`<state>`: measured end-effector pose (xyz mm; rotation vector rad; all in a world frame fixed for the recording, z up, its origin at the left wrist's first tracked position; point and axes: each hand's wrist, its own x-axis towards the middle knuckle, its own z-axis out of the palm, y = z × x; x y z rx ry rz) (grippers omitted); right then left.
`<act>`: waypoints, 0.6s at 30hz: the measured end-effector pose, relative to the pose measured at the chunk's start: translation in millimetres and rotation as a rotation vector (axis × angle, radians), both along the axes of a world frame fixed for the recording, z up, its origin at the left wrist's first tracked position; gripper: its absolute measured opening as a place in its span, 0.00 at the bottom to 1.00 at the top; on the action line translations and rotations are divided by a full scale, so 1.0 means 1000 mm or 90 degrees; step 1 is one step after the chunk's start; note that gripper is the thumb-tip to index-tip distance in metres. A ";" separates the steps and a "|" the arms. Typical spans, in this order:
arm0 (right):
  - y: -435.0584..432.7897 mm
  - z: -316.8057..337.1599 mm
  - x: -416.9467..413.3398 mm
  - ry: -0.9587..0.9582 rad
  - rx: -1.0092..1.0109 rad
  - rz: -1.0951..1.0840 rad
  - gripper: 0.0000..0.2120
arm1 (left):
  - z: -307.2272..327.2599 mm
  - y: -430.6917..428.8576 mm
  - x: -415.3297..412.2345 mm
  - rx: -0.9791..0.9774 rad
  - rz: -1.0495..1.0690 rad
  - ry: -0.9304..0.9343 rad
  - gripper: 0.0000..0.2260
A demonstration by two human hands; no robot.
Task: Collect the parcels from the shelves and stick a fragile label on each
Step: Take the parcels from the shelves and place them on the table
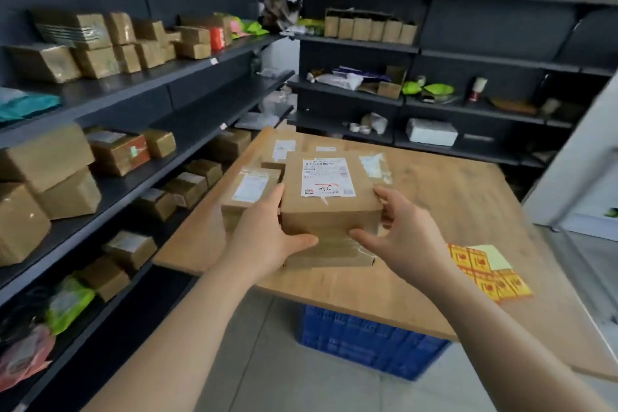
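A brown cardboard parcel [329, 207] with a white shipping label on top is held over the wooden table [451, 204]. My left hand [267, 234] grips its left side, thumb under the front edge. My right hand [401, 234] grips its right side. It seems to rest on a second flat parcel [331, 256] beneath. Two more labelled parcels [249, 192] lie on the table behind and to the left. A sheet of red and yellow fragile labels [485, 272] lies at the table's right front.
Dark shelves on the left [140, 100] carry many brown boxes and coloured bags. Back shelves [418, 50] hold boxes, pouches and a white block. A blue crate [368, 341] sits under the table. A white panel [582, 160] stands at right.
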<state>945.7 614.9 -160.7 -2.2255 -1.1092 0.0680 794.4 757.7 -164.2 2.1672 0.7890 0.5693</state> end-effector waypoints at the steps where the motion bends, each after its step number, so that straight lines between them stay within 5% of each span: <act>1: -0.002 -0.003 0.013 0.000 -0.005 -0.011 0.37 | -0.004 0.001 0.016 -0.017 -0.015 -0.003 0.36; 18: 0.025 -0.105 0.183 0.101 -0.149 -0.006 0.27 | -0.113 0.028 0.189 -0.147 -0.014 0.141 0.38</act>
